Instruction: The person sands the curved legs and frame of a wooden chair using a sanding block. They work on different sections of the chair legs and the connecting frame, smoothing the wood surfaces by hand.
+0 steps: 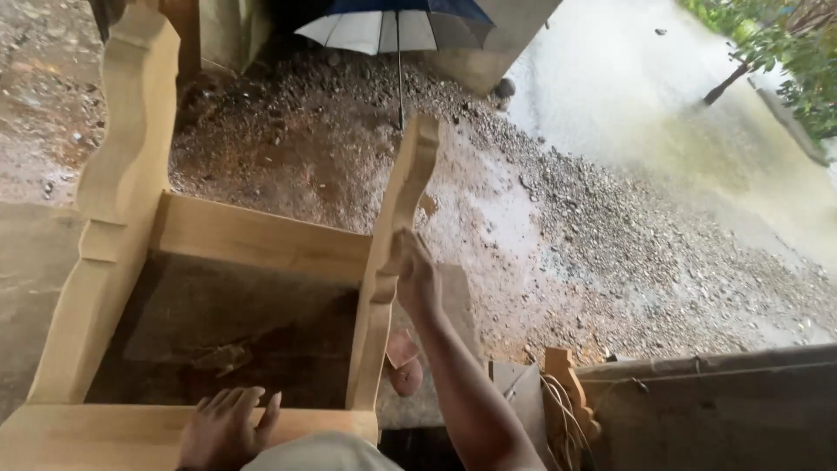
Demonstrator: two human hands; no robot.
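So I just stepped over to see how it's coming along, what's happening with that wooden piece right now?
A person is working on an unfinished wooden frame with shaped legs, tipped so the legs point away. The right hand is pressed against the side of the right leg; whether it holds anything is unclear. The left hand rests flat on the near rail. Beyond are wet gravel and an open umbrella.

1 head-worn view looks steeply down, close over the wooden frame [253, 235], toward wet gravel [558, 235].
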